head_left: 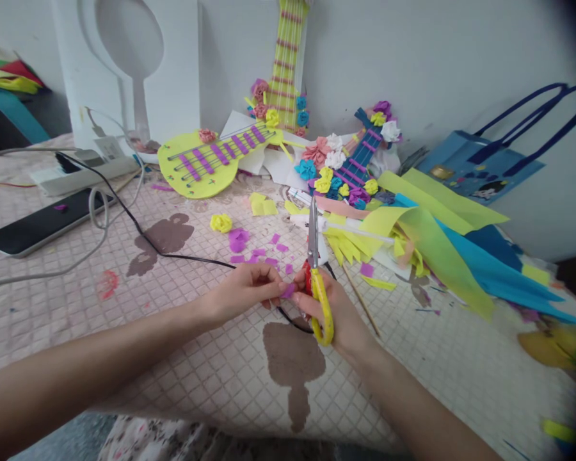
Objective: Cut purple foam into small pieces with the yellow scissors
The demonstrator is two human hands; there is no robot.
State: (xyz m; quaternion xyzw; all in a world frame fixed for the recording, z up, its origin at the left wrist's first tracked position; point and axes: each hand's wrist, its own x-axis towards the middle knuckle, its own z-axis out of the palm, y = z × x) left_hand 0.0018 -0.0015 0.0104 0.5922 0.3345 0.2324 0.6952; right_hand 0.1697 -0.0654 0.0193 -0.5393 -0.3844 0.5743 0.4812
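Observation:
My left hand (252,288) pinches one side of a small purple paper piece (287,291). The fingertips of my right hand (333,304) hold its other side. Scissors with yellow and red handles (321,307) also rest in my right hand, their blades pointing up and away, closed together. Small purple paper squares (256,256) lie scattered just beyond my hands, beside a curled purple paper piece (239,240) and a yellow paper flower (221,223).
Paper guitars, one yellow (201,163) and one blue (362,157), stand at the back. Yellow-green paper (441,256) and a blue bag (480,163) are right. A black cable (192,258) runs under my hands; a dark tablet-like device (43,221) lies left.

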